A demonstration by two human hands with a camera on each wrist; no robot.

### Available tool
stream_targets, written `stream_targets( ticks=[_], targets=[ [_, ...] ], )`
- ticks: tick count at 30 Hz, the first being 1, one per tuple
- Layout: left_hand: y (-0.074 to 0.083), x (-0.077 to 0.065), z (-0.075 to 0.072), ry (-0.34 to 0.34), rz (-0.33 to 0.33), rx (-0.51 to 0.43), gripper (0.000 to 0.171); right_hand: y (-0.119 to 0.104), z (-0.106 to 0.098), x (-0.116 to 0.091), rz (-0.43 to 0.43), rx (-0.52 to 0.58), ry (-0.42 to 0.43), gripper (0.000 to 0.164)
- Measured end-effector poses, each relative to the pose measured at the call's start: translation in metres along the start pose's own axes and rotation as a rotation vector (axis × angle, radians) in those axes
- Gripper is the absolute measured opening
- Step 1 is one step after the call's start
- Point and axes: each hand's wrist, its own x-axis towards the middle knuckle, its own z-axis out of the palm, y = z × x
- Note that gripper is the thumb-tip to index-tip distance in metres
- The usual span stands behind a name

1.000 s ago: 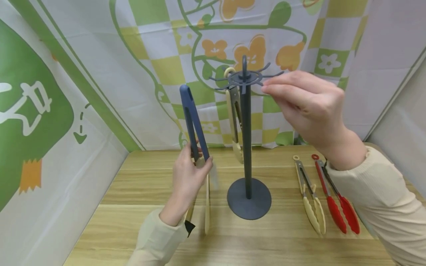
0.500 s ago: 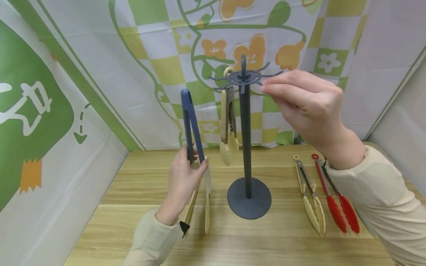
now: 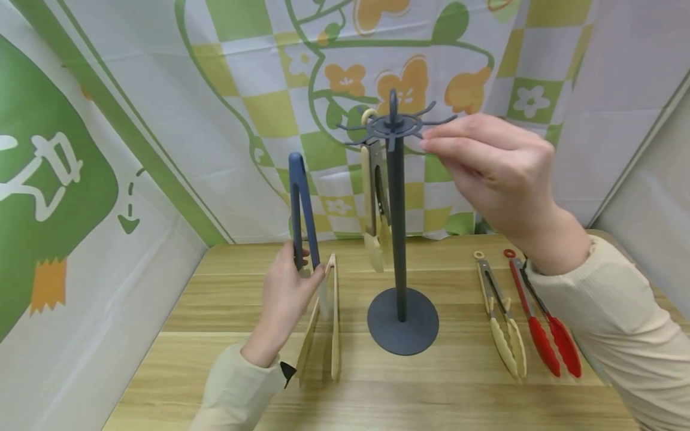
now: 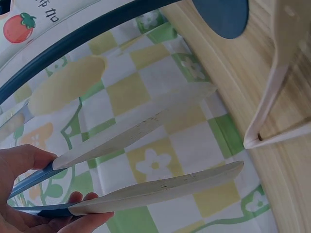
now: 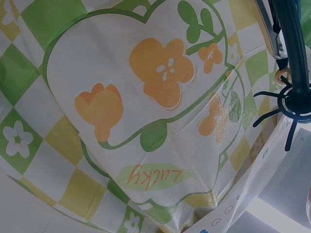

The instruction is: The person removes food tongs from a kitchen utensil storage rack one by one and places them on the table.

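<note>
My left hand (image 3: pixel 282 293) holds a pair of blue-handled tongs (image 3: pixel 304 209) upright, hinge end up. In the left wrist view their pale, whitish tips (image 4: pixel 146 131) point away from the fingers and stand apart. To the right stands a dark grey utensil rack (image 3: pixel 398 239) with a round base and a ring of hooks on top. My right hand (image 3: pixel 501 161) is raised beside that ring, its thumb and fingertips pinching the end of one hook. Cream tongs (image 3: pixel 372 191) with metal arms hang from a back-left hook. In the right wrist view no right-hand fingers show.
Wooden-looking tongs (image 3: pixel 335 317) stand spread on the table (image 3: pixel 215 371), just right of my left hand. At the right lie cream tongs (image 3: pixel 504 329) and red tongs (image 3: pixel 550 335), side by side. A patterned curtain (image 3: pixel 259 78) hangs behind the rack.
My left hand has moved left and down a little with the blue-handled tongs, away from the wooden-looking pair. The hanging cream tongs have swung and turned. My right hand has stayed in place.
</note>
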Motion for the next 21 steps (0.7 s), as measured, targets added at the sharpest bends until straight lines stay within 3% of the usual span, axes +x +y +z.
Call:
stream_targets(
  ticks=[21],
  targets=[
    [-0.023,-0.002,-0.007,-0.085,-0.078,0.069,0.040,0.000,0.001,0.000,0.015,0.001,0.010,0.015]
  ],
)
